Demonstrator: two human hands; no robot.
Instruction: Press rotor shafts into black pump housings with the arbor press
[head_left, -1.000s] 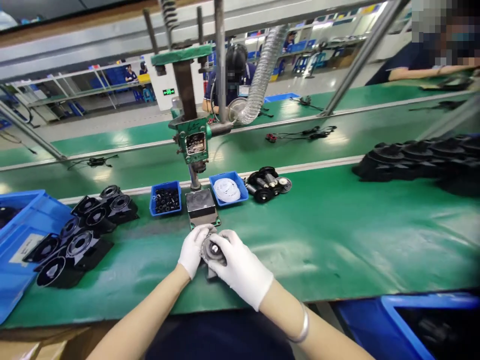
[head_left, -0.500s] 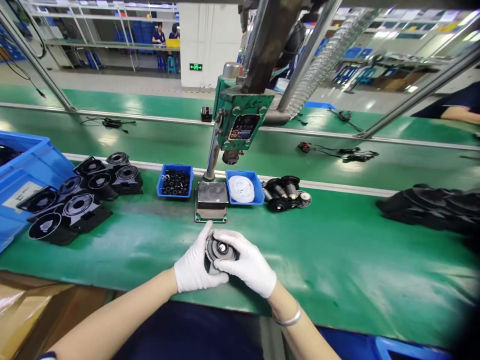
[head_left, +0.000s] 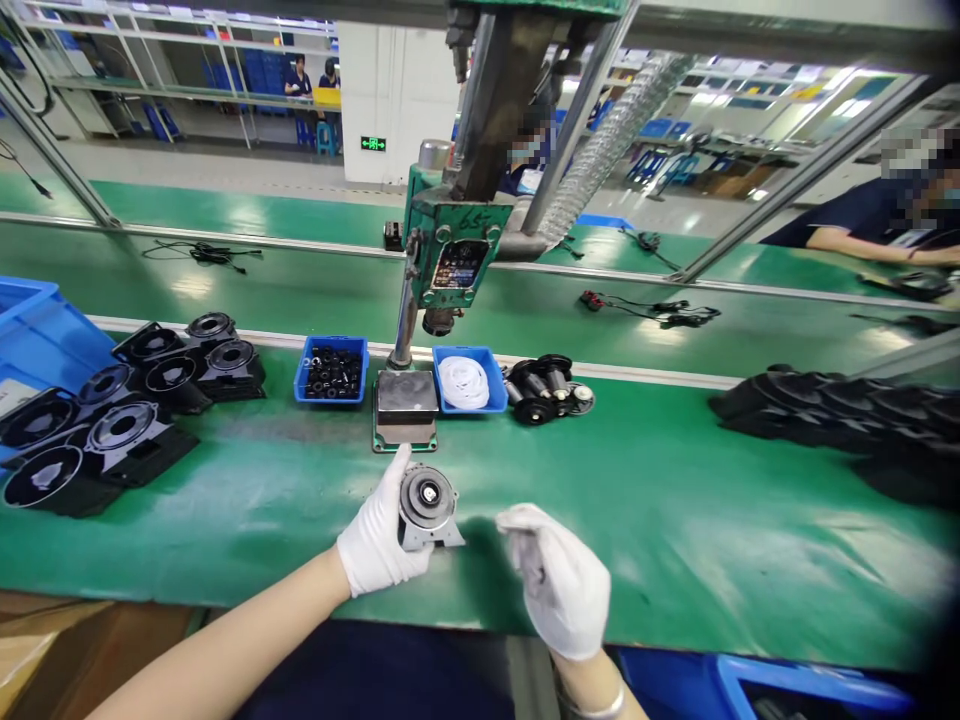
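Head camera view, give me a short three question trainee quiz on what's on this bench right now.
1. True or false: the right hand grips the round grey motor part.
2. Which small blue bin sits left of the press base plate? A: bin of white rings; B: bin of black rings.
3. Fill in: the black fan housings lie on the person's ____ side.

Key: 1 false, the left hand holds it; 2 B; 3 left.
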